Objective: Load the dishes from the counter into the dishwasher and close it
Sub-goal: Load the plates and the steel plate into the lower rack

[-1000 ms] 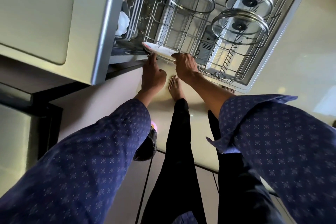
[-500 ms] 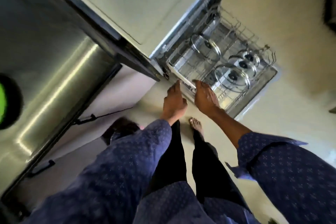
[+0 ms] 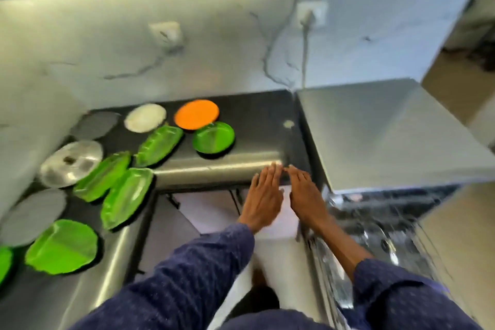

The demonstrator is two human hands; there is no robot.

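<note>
- Fingers [image 3: 270,177] of both hands stretch out straight and hold nothing; the left hand [image 3: 263,199] and right hand [image 3: 305,195] sit side by side, palms down, fingertips at the rounded front edge of the dark counter [image 3: 254,120].
- At 9 o'clock of the hands, dishes spread across the L-shaped counter: a round green plate [image 3: 63,246] at 8 o'clock nearest the camera, a grey plate [image 3: 32,215] just behind it, and a steel plate [image 3: 71,163] further back.
- Three green leaf-shaped plates [image 3: 126,197] lie tilted in a row between the steel plate and the counter's front edge.
- Toward 11 o'clock, against the marble wall, sit a second grey plate [image 3: 95,124], a white plate [image 3: 146,120], an orange plate [image 3: 197,114] and a green divided plate [image 3: 213,137], the last two overlapping at their rims.
- At 3 o'clock, the steel-topped dishwasher [image 3: 385,134] stands beside the counter; below its top, at 4 o'clock, blurred shiny racks [image 3: 375,230] show, contents too smeared to identify.
- Blue patterned sleeves [image 3: 187,276] cover both forearms at 6 o'clock.
</note>
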